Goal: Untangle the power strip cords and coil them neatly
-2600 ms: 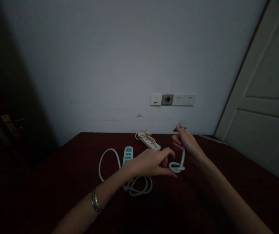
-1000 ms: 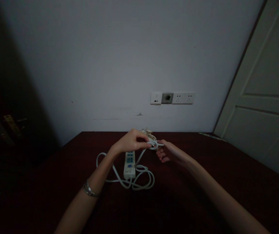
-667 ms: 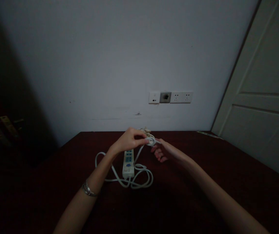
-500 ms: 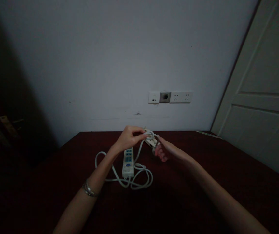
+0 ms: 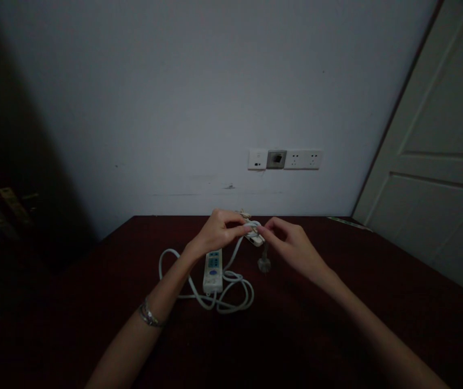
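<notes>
My left hand (image 5: 223, 227) pinches a looped white power cord (image 5: 237, 248) between thumb and fingers. Facing it, my right hand (image 5: 290, 240) pinches the same loop from the right side. From the cord a clear plug (image 5: 264, 265) dangles below my right fingertips. A white power strip (image 5: 214, 275) with blue sockets lies on the table, its far end hidden behind my left hand and wrist. More of the cord lies coiled around the strip's near end. Behind the loop sits a second white strip-like thing (image 5: 256, 240), partly hidden by my fingers.
The dark red table (image 5: 316, 324) meets a pale wall (image 5: 174, 108). Low on the wall are several socket and switch plates (image 5: 302, 159). A white panelled door (image 5: 442, 162) stands at the right. A thin strip (image 5: 348, 222) lies by the table's far right edge.
My right hand has shifted from around the plug up to the cord loop, where its thumb and finger now pinch. The plug hangs free. My left hand keeps its pinch.
</notes>
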`<state>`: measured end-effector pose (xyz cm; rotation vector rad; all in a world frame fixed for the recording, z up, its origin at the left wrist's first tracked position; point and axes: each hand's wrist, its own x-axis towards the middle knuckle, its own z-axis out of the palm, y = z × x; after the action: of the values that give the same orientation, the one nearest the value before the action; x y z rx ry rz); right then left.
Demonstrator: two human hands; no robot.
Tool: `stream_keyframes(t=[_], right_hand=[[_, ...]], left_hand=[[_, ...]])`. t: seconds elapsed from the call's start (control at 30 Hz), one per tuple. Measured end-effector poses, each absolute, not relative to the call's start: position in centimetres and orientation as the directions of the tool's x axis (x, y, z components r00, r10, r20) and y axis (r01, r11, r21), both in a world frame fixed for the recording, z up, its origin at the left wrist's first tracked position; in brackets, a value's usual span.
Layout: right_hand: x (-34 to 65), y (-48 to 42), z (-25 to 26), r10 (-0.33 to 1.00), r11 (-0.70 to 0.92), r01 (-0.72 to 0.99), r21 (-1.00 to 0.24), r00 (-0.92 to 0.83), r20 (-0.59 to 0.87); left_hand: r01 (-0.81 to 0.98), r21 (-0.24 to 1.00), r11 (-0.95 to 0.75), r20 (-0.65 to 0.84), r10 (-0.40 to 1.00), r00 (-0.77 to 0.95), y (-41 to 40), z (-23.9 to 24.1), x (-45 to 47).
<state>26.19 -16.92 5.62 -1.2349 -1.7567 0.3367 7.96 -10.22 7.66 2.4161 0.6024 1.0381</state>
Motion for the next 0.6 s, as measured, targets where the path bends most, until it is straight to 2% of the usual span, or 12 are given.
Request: stream_keyframes(t=[0.17, 0.33, 0.47, 0.6], right_hand=[[26.1, -17.0, 5.5, 0.848, 0.411, 0.755, -0.511, -0.111, 0.518], [26.0, -17.3, 5.5, 0.838, 0.316, 0.92, -0.232, -0.156, 0.523], [25.9, -17.3, 5.2, 0.828, 0.287, 0.953, -0.099, -0.195, 0.526], [26.1, -17.1, 5.1, 0.802, 0.309, 0.949, -0.062, -0.225, 0.554]], left_hand=[[0.226, 0.438, -0.87, 0.566, 0.462, 0.683, -10.2, 7.5, 8.1], [0.247, 0.324, -0.913, 0.557, 0.396, 0.73, -10.5, 7.5, 8.3], [0.369, 0.113, -0.922, 0.518, 0.372, 0.77, -11.7, 7.7, 8.5], [0.52, -0.104, -0.848, 0.523, 0.398, 0.754, -13.1, 7.9, 8.8]])
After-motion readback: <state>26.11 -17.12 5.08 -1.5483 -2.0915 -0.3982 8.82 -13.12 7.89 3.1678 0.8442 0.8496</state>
